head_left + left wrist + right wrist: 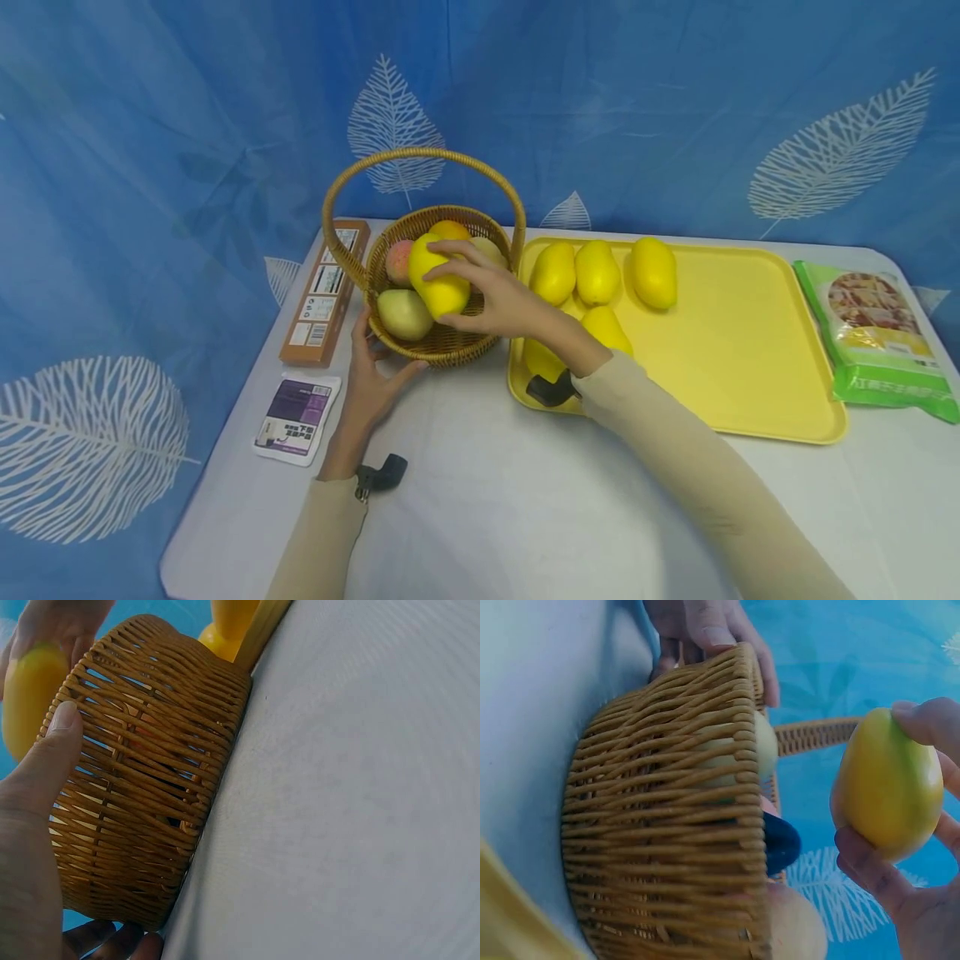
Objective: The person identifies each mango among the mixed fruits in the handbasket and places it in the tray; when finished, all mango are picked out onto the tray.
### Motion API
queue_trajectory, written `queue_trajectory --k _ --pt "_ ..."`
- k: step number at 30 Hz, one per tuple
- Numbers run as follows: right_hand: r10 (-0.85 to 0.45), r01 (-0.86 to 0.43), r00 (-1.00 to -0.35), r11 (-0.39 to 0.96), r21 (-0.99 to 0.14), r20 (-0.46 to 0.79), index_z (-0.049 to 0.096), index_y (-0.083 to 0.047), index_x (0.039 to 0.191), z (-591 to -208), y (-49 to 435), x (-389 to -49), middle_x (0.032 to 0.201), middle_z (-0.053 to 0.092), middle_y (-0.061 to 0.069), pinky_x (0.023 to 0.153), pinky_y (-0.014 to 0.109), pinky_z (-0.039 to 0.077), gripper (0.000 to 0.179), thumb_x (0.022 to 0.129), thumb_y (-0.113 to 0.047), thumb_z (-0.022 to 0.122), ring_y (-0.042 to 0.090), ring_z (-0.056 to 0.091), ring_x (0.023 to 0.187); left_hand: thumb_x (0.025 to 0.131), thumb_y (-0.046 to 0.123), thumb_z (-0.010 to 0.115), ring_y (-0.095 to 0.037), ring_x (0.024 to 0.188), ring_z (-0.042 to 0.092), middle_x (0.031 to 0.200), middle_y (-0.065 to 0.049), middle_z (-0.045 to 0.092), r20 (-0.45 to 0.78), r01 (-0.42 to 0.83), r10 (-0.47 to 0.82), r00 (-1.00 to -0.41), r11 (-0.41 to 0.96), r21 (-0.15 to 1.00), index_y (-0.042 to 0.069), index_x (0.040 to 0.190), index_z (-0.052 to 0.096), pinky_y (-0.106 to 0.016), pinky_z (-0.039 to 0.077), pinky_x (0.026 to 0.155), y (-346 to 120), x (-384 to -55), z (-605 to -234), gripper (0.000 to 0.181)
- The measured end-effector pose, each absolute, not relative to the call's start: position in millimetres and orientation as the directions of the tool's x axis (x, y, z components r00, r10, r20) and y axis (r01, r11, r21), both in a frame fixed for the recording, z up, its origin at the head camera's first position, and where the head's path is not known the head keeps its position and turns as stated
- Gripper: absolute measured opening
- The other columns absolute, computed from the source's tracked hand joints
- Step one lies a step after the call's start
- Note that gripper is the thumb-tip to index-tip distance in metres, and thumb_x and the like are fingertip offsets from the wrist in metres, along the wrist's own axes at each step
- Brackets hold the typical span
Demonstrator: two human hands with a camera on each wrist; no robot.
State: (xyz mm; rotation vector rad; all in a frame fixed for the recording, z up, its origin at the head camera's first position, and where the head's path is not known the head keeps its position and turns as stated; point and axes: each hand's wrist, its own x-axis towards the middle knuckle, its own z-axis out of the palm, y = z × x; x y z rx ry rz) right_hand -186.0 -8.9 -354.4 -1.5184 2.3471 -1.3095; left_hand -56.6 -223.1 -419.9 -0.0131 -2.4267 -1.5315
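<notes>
My right hand point(491, 287) grips a yellow mango point(440, 283) between thumb and fingers, just above the round wicker basket point(457, 357). In the right wrist view the mango point(889, 784) shows a greenish streak and hangs clear of the rim. My left hand point(372, 375) holds the basket's near left side, its thumb on the weave in the left wrist view and its fingertips round the side. Inside lie a pale green fruit point(405, 314), a pinkish peach point(399, 262), an orange fruit point(450, 231) and another pale fruit point(490, 250). A dark object point(781, 844) also shows there.
Right of the basket, a yellow tray point(742, 350) holds several mangoes point(653, 273), some partly behind my right forearm. A green food bag point(877, 333) lies at its right edge. Left of the basket are a long brown box point(322, 292) and a purple-and-white packet point(297, 418).
</notes>
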Motion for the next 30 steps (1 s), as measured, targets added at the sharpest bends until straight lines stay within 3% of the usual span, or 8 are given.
queue_trajectory --k 7,13,23,30 --pt "-0.732 -0.708 -0.558 0.173 -0.685 0.391 0.061 -0.016 0.127 -352.2 22.3 -178.3 0.155 0.034 0.003 0.109 0.042 0.04 0.046 0.085 -0.025 0.077 0.021 0.03 0.144 0.077 0.001 0.079 -0.045 0.133 0.037 0.156 -0.025 0.023 0.214 0.135 -0.142 -0.967 0.428 0.893 0.001 0.155 0.007 -0.061 0.038 0.099 -221.7 -56.5 -417.6 0.106" --pt "-0.704 -0.675 -0.609 0.22 -0.705 0.364 0.061 -0.02 0.128 -353.1 48.2 -171.8 0.156 0.032 -0.002 0.091 0.04 0.052 0.047 0.084 -0.026 0.077 0.022 0.039 0.138 0.076 -0.002 0.078 -0.045 0.132 0.037 0.155 -0.027 0.023 0.232 0.157 -0.136 -0.963 0.417 0.895 -0.002 0.155 0.007 -0.061 0.039 0.098 -223.1 -56.8 -419.4 0.106" --pt "-0.649 -0.65 -0.672 0.284 -0.705 0.357 0.062 -0.022 0.126 -358.3 99.7 -156.8 0.155 0.033 -0.002 0.087 0.042 0.053 0.048 0.081 -0.02 0.08 0.025 0.042 0.135 0.076 -0.002 0.079 -0.045 0.131 0.038 0.154 -0.027 0.025 0.242 0.167 -0.135 -0.961 0.415 0.894 -0.002 0.154 0.008 -0.061 0.039 0.097 -223.1 -56.1 -420.5 0.105" --pt "-0.581 -0.598 -0.741 0.344 -0.724 0.336 0.061 -0.019 0.128 -365.4 145.8 -152.2 0.155 0.033 0.0 0.088 0.052 0.05 0.055 0.078 -0.008 0.082 0.027 0.038 0.138 0.077 -0.003 0.078 -0.043 0.13 0.039 0.152 -0.027 0.027 0.228 0.151 -0.138 -0.964 0.423 0.893 -0.001 0.154 0.008 -0.059 0.039 0.097 -221.9 -56.8 -420.3 0.104"
